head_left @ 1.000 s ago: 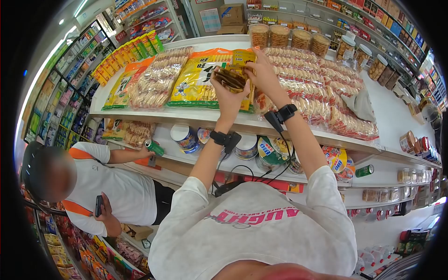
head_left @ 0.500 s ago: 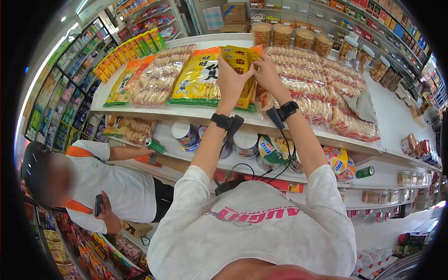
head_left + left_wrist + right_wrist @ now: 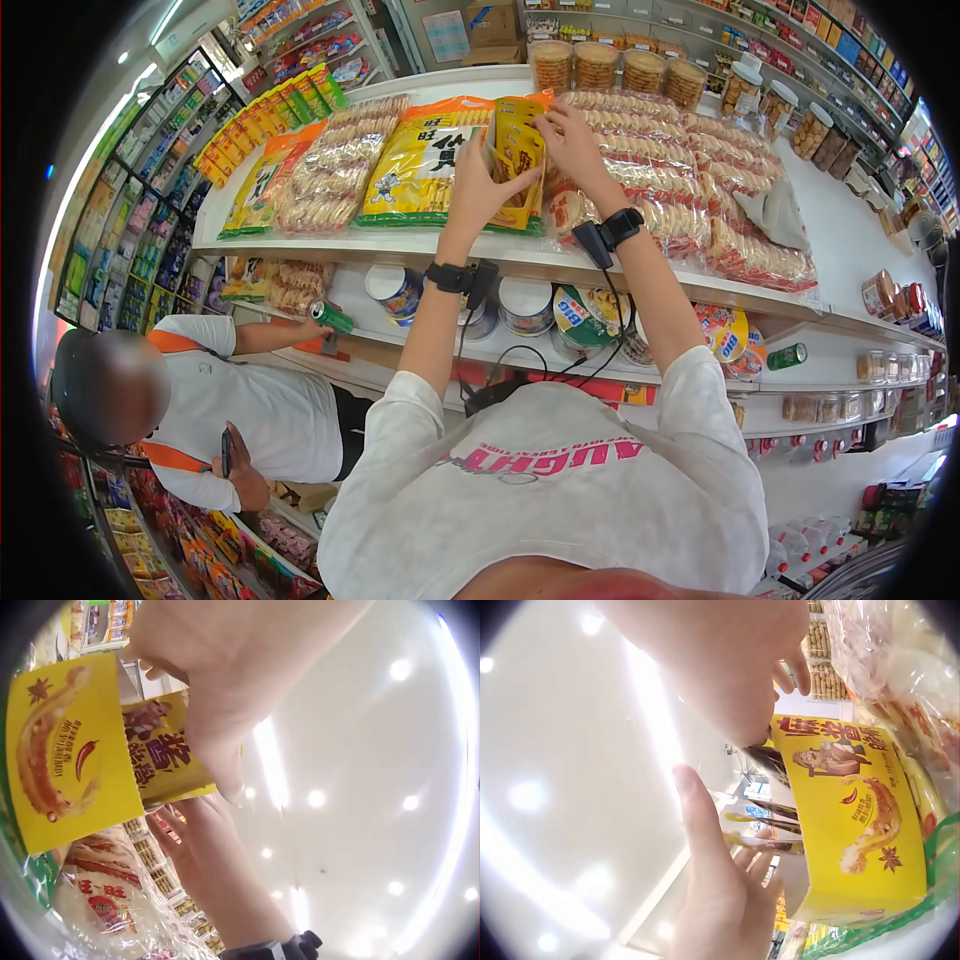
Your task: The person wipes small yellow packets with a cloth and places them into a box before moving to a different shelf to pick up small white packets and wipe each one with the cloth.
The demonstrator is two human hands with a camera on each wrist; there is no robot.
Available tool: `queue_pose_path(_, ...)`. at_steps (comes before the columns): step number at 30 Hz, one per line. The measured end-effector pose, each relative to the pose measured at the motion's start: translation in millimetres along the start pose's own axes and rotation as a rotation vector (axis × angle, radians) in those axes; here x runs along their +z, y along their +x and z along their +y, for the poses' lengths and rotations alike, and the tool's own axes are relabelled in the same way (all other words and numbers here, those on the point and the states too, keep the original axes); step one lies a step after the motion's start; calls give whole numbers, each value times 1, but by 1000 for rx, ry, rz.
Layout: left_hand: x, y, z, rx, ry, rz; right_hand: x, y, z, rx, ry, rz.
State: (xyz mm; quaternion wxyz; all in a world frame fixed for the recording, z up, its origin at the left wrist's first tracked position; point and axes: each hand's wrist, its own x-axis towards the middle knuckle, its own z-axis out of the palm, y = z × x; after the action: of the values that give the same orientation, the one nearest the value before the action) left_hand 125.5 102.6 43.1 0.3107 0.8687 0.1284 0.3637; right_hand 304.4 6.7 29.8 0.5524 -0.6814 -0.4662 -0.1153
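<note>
A yellow open-topped snack box (image 3: 524, 205) rests on a large yellow-and-orange cracker bag (image 3: 405, 185). Several flat packets (image 3: 161, 742) stick up out of the box, their dark edges apart in the right wrist view. My left hand (image 3: 478, 190) is at the box's left side, its thumb spread out straight across the packets (image 3: 776, 825). At the far right corner, my right hand (image 3: 578, 150) holds the box, fingers on the outside and thumb at the opening. Printed side walls of the box (image 3: 862, 840) face the wrist cameras.
Clear bags of round crackers (image 3: 640, 165) lie close on the right, with several plastic jars (image 3: 597, 66) behind. The white shelf edge (image 3: 380, 250) runs in front. To the left stands a person in a white shirt (image 3: 265, 400), holding a green can (image 3: 331, 316) and a phone.
The packets, a second ago gripped in my left hand above the box, now stand down inside it. My left thumb has spread and the hand has shifted left; the right hand stays at the box.
</note>
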Motion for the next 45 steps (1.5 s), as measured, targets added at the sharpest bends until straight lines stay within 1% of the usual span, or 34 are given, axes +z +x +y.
queue_pose_path(2,1,-4,-5,-15,-26,-37,-5,4,-4,76,99,-68)
queue_pose_path(3,2,-6,-8,-23,-40,-55,-3,3,-4,72,78,-79)
queue_pose_path(5,5,-11,-15,71,180,-27,0,5,-3,60,34,-98)
queue_pose_path(6,5,-13,-18,120,290,-13,1,3,-7,-2,-27,-67)
queue_pose_path(8,5,-18,-25,162,226,-22,1,-6,-15,-128,-152,0)
queue_pose_path(9,4,-16,-26,185,192,-24,-1,-5,-17,-112,-150,-18)
queue_pose_path(11,1,-14,-29,151,89,-23,-5,-5,-22,-77,-145,-62)
queue_pose_path(13,1,-15,-33,132,43,-30,-14,-7,-47,78,0,-209)
queue_pose_path(15,6,-11,-31,143,51,-44,-14,-9,-53,37,-57,-267)
queue_pose_path(17,14,-12,-23,136,100,35,-8,-13,-35,-206,-312,-233)
queue_pose_path(18,15,-20,-21,118,125,75,0,-17,-16,-129,-195,-243)
queue_pose_path(19,17,-24,-26,126,71,59,7,-15,9,-50,-79,-235)
queue_pose_path(21,20,-19,-38,168,-36,39,12,-11,18,79,97,-236)
queue_pose_path(22,16,-22,-29,129,-42,5,11,-12,13,128,154,-252)
queue_pose_path(25,16,-21,-23,50,-74,-11,14,1,16,1,-84,-269)
queue_pose_path(27,16,-18,-26,92,1,20,16,7,21,-173,-410,-294)
queue_pose_path(28,17,-15,-27,115,46,26,14,3,8,-131,-563,-280)
queue_pose_path(31,17,-14,-22,163,113,43,19,-6,-13,6,-644,-236)
queue_pose_path(32,19,-11,-24,189,153,56,17,-9,-19,-40,-685,-252)
queue_pose_path(34,21,-5,-29,268,270,122,13,-10,-19,-114,-550,-262)
queue_pose_path(35,22,-4,-31,191,211,84,13,-9,-17,-152,-481,-270)
queue_pose_path(36,17,-7,-23,113,152,44,13,-4,-2,-212,-344,-239)
queue_pose_path(37,13,-9,-15,33,92,2,11,-3,-3,-208,-329,-174)
queue_pose_path(39,9,-10,-2,-81,106,-52,7,-4,-7,-192,-295,-43)
queue_pose_path(40,10,-11,1,-139,113,-79,2,-4,-9,-146,-263,-99)
queue_pose_path(42,16,-9,-7,-147,60,-36,-9,2,-17,-67,-198,-208)
queue_pose_path(43,19,-9,-12,-153,32,-15,-11,3,-20,-56,-223,-228)
queue_pose_path(45,23,-9,-21,-63,35,-8,-11,3,-24,-30,-270,-269)
